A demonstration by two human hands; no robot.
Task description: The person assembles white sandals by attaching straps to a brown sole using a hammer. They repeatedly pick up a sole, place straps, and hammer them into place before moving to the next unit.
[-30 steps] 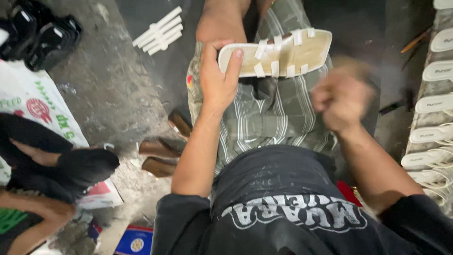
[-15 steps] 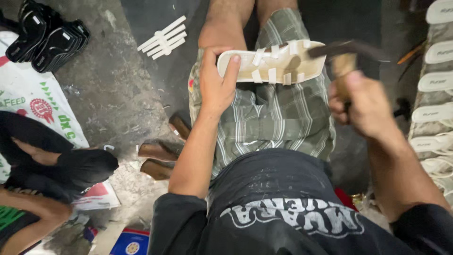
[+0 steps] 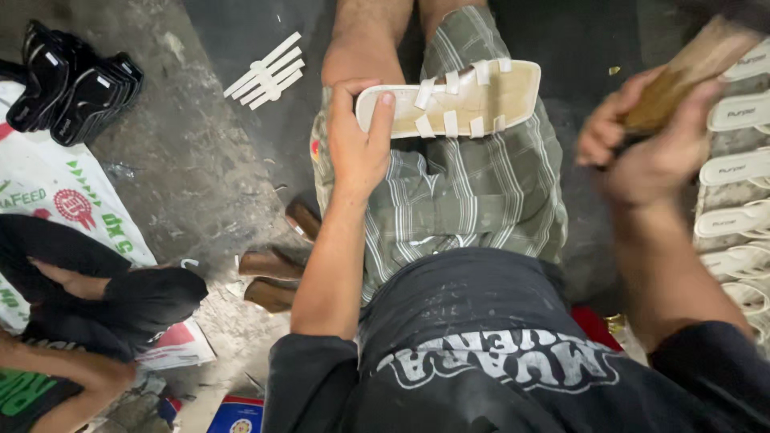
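Note:
My left hand [image 3: 358, 140] grips one end of a cream sandal sole [image 3: 481, 100] lying upside down across my lap, with several white straps folded over its underside. My right hand [image 3: 646, 148] is raised to the right of the sole, apart from it, closed around the wooden handle of a tool [image 3: 682, 76] whose head runs out of the top right corner. I sit in green plaid shorts [image 3: 465, 200] and a dark shirt.
Loose white straps [image 3: 269, 72] lie on the concrete floor at upper left, near a stack of black soles [image 3: 68, 84]. A column of white sandals [image 3: 734, 200] runs along the right edge. Wooden handles [image 3: 273, 265] lie by my left elbow. Another person [image 3: 88, 289] sits at lower left.
My right hand has lifted the tool up and to the right, away from the sole. My left hand and the sole stay in place on my lap.

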